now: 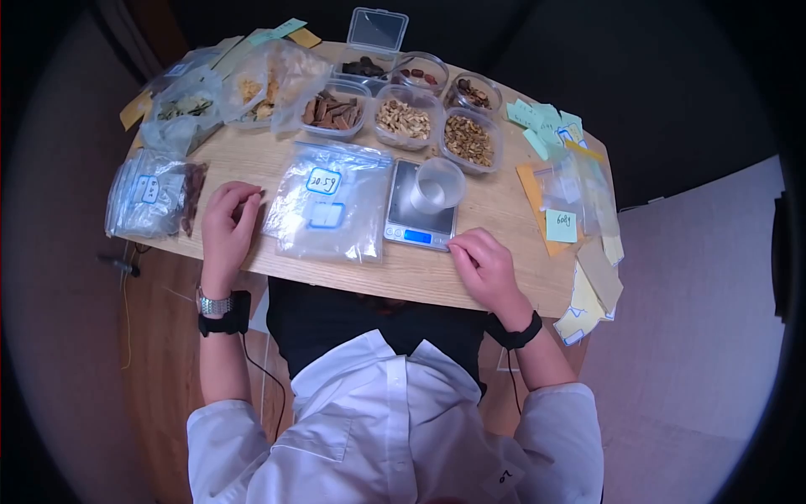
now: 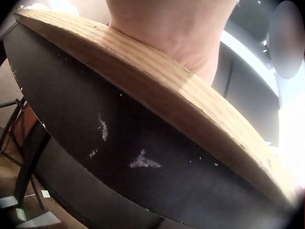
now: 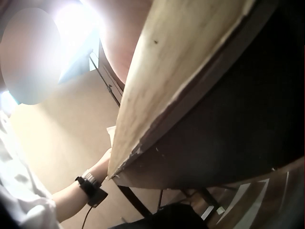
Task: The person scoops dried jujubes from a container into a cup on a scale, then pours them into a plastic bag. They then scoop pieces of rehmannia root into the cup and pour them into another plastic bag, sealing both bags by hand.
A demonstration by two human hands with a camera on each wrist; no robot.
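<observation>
Hands (image 1: 230, 220) rest by the table's (image 1: 336, 273) near edge.

- between the left fingers (image 1: 249, 198) and right fingers (image 1: 472, 244), glossy, creased plastic is shown by the flat bag (image 1: 357, 239)
- beside the right fingers, a smooth, metallic-looking plate is borne by the scale (image 1: 401, 200)
- under all fingers, grained wood is seen in the tabletop (image 1: 533, 277), roughened along its edge

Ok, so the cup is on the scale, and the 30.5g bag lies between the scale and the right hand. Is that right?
Not quite: the head view shows the 30.5g bag between the scale and the left hand, not the right. The cup is on the scale, as you say.
</observation>
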